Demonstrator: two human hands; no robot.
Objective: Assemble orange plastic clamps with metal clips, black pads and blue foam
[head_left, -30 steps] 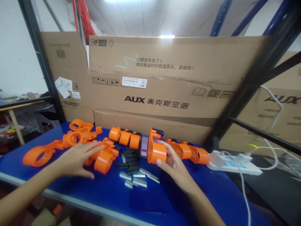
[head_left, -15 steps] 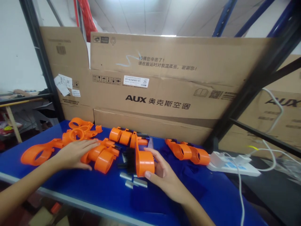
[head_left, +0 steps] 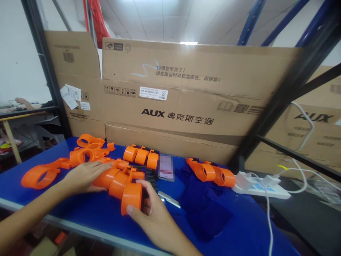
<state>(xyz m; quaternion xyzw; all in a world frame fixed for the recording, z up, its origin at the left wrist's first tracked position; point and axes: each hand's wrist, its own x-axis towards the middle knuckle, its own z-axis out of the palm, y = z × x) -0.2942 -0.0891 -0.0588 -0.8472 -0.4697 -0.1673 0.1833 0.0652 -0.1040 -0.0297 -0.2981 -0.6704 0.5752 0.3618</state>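
My right hand (head_left: pixel 156 217) grips an orange plastic ring piece (head_left: pixel 131 199), thumb on its near side and fingers behind. This piece stands at the near right end of a row of similar orange ring pieces (head_left: pixel 118 185), touching or almost touching its neighbour. Dark rods (head_left: pixel 150 176) stick out to the right of the row. Over the row's far left end lies my left hand (head_left: pixel 85 177), its fingers stretched out against the pieces and partly hiding them. Just right of my right hand are flat silver metal strips (head_left: pixel 170 200), partly covered by it.
Loose orange ring pieces (head_left: pixel 39 176) lie at the left of the blue table (head_left: pixel 87 209). Further back is another orange row (head_left: pixel 141 156) beside a phone (head_left: pixel 166 167). Dark blue cloth (head_left: pixel 205 209), more orange rings (head_left: pixel 207 172) and a power strip (head_left: pixel 262 190) are right. Cardboard (head_left: pixel 170 103) stands behind.
My right hand has carried the orange ring piece left and nearer, to the end of the row. The phone and blue cloth show more fully. My left hand has barely moved.
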